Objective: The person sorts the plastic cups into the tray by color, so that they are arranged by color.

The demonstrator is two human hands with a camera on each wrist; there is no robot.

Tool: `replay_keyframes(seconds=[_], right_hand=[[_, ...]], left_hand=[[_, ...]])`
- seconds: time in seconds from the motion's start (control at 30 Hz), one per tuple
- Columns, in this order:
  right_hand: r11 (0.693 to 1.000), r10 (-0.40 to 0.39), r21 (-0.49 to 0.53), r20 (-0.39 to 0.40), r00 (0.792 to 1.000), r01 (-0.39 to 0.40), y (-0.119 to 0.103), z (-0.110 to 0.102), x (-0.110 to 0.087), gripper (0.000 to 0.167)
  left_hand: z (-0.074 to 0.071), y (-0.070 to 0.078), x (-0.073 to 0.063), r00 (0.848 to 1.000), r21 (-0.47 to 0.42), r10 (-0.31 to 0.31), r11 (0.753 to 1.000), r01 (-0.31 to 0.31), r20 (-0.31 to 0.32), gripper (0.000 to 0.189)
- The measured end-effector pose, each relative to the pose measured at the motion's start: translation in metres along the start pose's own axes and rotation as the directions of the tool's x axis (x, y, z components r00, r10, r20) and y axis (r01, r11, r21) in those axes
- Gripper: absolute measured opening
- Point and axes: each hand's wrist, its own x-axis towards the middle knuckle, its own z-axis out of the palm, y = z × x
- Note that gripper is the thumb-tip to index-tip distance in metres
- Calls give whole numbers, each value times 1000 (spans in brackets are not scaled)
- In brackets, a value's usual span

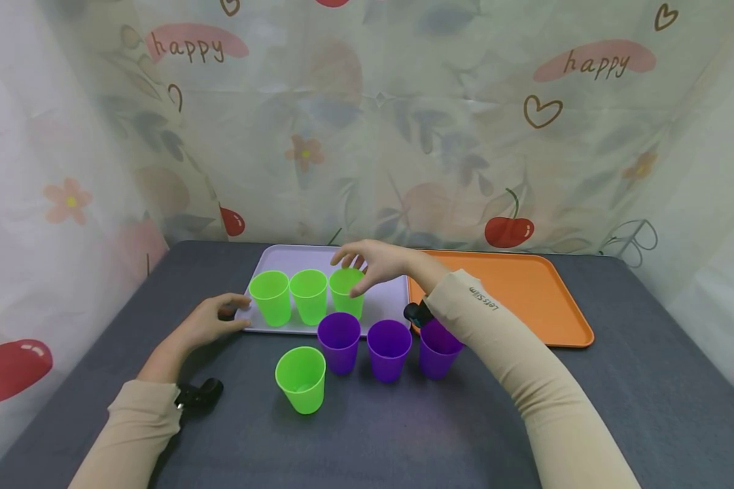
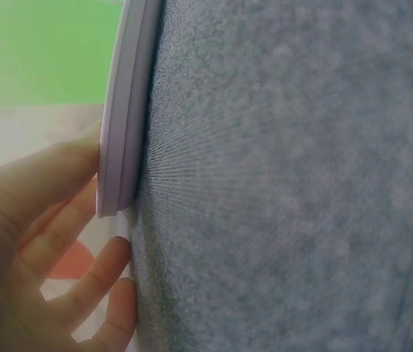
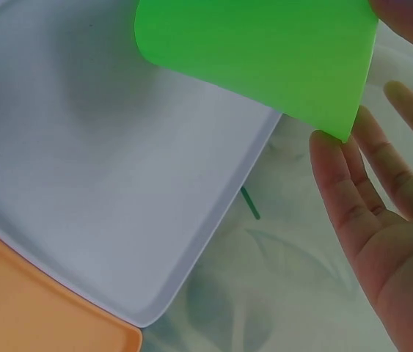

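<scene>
1. The right hand (image 1: 382,263) spans the rim of the rightmost green cup (image 1: 344,293) on the lavender tray (image 1: 384,302), thumb and fingers spread apart; whether it grips, I cannot tell.
2. The left hand (image 1: 211,319) pinches the tray's near left corner between thumb and fingers.
3. 2 other green cups (image 1: 310,299) share that row (all upright).
4. On the dark counter (image 1: 220,435), 3 purple cups (image 1: 388,353) and a 4th green cup (image 1: 302,387) stand nearer the person.
5. An orange tray (image 1: 501,292) lies just right of the lavender tray.

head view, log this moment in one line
left hand: at lilac tray corner; right hand: at rightmost lime-green cup; three purple cups: on grey tabletop
</scene>
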Motion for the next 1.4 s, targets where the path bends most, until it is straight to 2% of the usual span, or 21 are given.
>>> replay_keyframes(seconds=[0.63,0.8,1.07,1.4], right_hand=[[1000,22,-5,15,1000,-22,-1,-1,1,68],[1000,-2,-1,-25,1000,2,-4,-7,-2,66],[996,-47,68,-133,990,56,-18,-16,-13,54],[983,-135,98,-179,975,154,-36,-11,-31,44]], left_hand=[[-1,3,0,1000,5,-13,1000,13,9,47],[-1,1,1,1000,5,-10,1000,10,6,46],[-2,6,-1,1000,9,-10,1000,9,12,48],[-1,4,-1,1000,7,-5,1000,5,4,47]])
